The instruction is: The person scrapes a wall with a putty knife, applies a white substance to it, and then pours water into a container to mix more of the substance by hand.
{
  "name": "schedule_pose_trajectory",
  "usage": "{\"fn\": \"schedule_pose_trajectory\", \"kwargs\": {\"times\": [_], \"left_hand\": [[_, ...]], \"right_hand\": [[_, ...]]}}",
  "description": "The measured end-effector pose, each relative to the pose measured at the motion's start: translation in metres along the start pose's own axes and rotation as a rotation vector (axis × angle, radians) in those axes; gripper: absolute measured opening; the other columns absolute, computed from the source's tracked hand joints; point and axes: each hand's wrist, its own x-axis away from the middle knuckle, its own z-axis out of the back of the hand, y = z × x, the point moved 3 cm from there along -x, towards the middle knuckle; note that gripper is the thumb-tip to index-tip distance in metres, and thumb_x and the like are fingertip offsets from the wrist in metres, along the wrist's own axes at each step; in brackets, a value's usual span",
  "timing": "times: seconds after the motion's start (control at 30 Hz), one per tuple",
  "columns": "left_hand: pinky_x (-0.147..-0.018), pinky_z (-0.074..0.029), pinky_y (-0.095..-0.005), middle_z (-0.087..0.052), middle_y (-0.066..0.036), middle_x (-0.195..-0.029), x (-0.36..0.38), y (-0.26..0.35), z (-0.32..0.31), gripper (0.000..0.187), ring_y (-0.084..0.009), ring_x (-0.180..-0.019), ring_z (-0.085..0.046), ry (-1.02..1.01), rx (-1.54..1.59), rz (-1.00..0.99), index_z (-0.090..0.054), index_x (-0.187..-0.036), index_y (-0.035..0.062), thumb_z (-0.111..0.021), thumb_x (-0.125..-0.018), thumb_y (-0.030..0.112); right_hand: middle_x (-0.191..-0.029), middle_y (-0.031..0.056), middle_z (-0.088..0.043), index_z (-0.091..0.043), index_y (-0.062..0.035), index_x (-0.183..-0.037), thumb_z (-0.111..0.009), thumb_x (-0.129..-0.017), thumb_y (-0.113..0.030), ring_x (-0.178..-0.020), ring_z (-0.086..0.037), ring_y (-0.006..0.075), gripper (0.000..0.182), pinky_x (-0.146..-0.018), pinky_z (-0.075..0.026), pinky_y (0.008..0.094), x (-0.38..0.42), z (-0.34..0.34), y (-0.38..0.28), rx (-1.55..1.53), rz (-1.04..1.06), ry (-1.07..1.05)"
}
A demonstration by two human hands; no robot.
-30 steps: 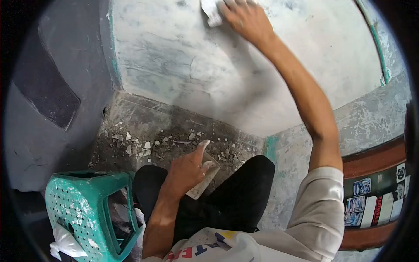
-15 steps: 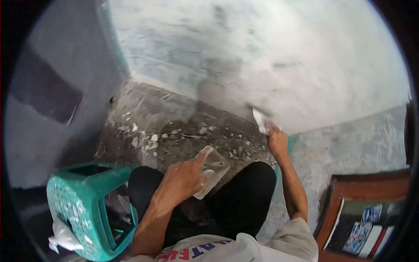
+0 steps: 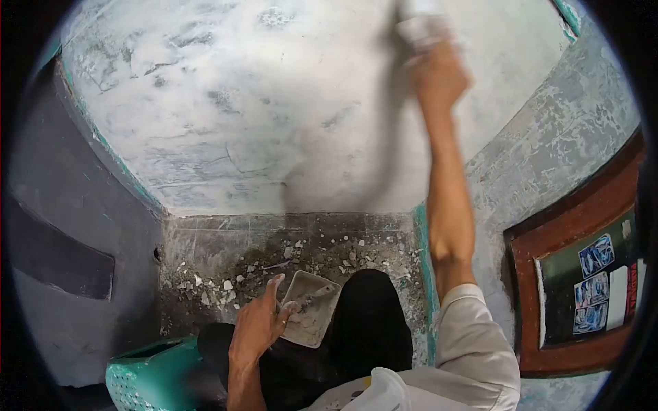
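Note:
My left hand (image 3: 258, 326) grips the left side of a shallow rectangular plastic tray (image 3: 332, 306), thumb over its rim and fingers along the edge. Inside the tray lies some greyish-white filler (image 3: 308, 322). High up on the right, my right hand (image 3: 441, 81) is closed around a putty knife (image 3: 419, 29), blurred by motion and whitish. Its blade is up against the white patchy wall (image 3: 226, 116), and a dark shadow of the arm falls on the wall beside it.
Plaster chips (image 3: 227, 285) litter the floor at the foot of the wall. A green plastic stool (image 3: 147, 377) stands by my left knee. To the right is a brown wooden frame (image 3: 528, 308) with stickers inside. A dark grey wall (image 3: 62, 185) rises on the left.
My right hand has swept from low near the wall's base up the wall with the putty knife. My view has tilted upward. The left hand still holds the tray, now turned more face-up.

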Motion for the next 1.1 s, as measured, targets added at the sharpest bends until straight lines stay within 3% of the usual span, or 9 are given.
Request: {"fn": "schedule_pose_trajectory", "kwargs": {"times": [0.1,0.23,0.4,0.47,0.6,0.7,0.77,0.93,1.1], "left_hand": [[-0.074,-0.051,-0.0527,-0.068,-0.023,-0.08,-0.005,0.002,-0.002,0.064,-0.0433,-0.081,-0.069,-0.059,0.0,0.06,-0.044,-0.148,0.0077,-0.071,-0.094,0.028],[-0.077,-0.052,-0.0529,-0.07,-0.024,-0.088,-0.002,0.002,-0.008,0.06,-0.0448,-0.085,-0.069,-0.018,-0.044,0.037,-0.048,-0.144,0.0064,-0.071,-0.093,0.029],[-0.089,-0.053,-0.0476,-0.07,-0.027,-0.109,0.006,-0.008,-0.006,0.055,-0.0421,-0.105,-0.068,0.067,-0.002,0.078,-0.051,-0.141,0.0045,-0.069,-0.096,0.029],[-0.092,-0.052,-0.0476,-0.068,-0.026,-0.117,0.005,-0.001,-0.013,0.057,-0.0401,-0.11,-0.067,0.124,0.147,0.013,-0.049,-0.144,0.0041,-0.068,-0.097,0.032],[-0.102,-0.048,-0.0476,-0.058,-0.019,-0.141,-0.001,0.033,-0.034,0.065,-0.0332,-0.128,-0.058,0.123,0.815,-0.103,-0.042,-0.149,0.0036,-0.066,-0.1,0.037],[-0.102,-0.047,-0.0374,-0.061,-0.011,-0.132,-0.001,0.048,-0.034,0.051,-0.0207,-0.12,-0.059,0.303,1.55,0.01,-0.042,-0.15,0.0025,-0.057,-0.103,0.011],[-0.104,-0.043,-0.0365,-0.061,-0.01,-0.129,0.01,0.05,-0.016,0.048,-0.0192,-0.121,-0.055,0.566,1.551,0.063,-0.045,-0.148,0.0027,-0.057,-0.103,0.013],[-0.072,-0.061,-0.0339,-0.065,-0.01,-0.101,0.041,-0.006,0.053,0.035,-0.0223,-0.084,-0.071,0.953,1.258,-0.06,-0.048,-0.128,0.0017,-0.058,-0.104,0.025],[-0.074,-0.065,-0.0331,-0.064,-0.015,-0.117,0.037,-0.039,0.049,0.039,-0.0228,-0.086,-0.071,1.014,1.259,-0.03,-0.041,-0.13,0.0019,-0.062,-0.097,0.004]], "right_hand": [[-0.095,0.0111,-0.07,-0.068,-0.0102,-0.105,-0.06,-0.086,-0.006,-0.088,-0.069,0.0282,0.021,-0.069,-0.056,0.0443,0.144,-0.019,-0.08,-0.342,0.371,-0.13],[-0.097,0.0151,-0.069,-0.067,-0.0063,-0.109,-0.067,-0.089,-0.017,-0.097,-0.068,0.0352,0.023,-0.085,-0.054,0.0516,0.304,0.001,-0.086,-0.384,0.46,-1.377],[-0.097,0.0142,-0.072,-0.068,-0.0069,-0.111,-0.062,-0.099,-0.027,-0.094,-0.07,0.0254,0.024,-0.082,-0.055,0.0454,0.272,0.04,-0.044,-1.148,-0.245,-1.116],[-0.113,0.014,-0.071,-0.065,-0.0044,-0.123,-0.059,-0.103,-0.024,-0.105,-0.069,0.0233,0.029,-0.087,-0.057,0.0417,0.259,0.048,-0.043,-1.363,-1.122,-1.142],[-0.126,0.0091,-0.066,-0.059,-0.0055,-0.134,-0.056,-0.105,-0.025,-0.113,-0.066,0.0233,0.035,-0.095,-0.055,0.0391,0.204,0.122,-0.098,-1.94,-1.427,-0.999],[-0.128,0.0083,-0.066,-0.057,-0.0073,-0.137,-0.057,-0.105,-0.023,-0.114,-0.066,0.0228,0.036,-0.099,-0.054,0.0402,0.219,0.157,-0.132,-2.042,-1.467,-1.029],[-0.129,0.0064,-0.065,-0.056,-0.0077,-0.14,-0.056,-0.104,-0.022,-0.113,-0.066,0.0238,0.039,-0.097,-0.054,0.0418,0.241,0.171,-0.137,-1.454,-0.373,-0.847],[-0.128,0.0179,-0.067,-0.061,-0.004,-0.135,-0.06,-0.101,-0.026,-0.114,-0.066,0.0326,0.041,-0.103,-0.05,0.0457,0.28,0.161,-0.142,-1.497,-0.251,-1.563],[-0.111,0.0202,-0.073,-0.073,-0.0065,-0.11,-0.06,-0.093,-0.019,-0.104,-0.07,0.0365,0.024,-0.092,-0.052,0.0532,0.457,0.141,-0.135,-0.469,0.639,-1.788]]}}
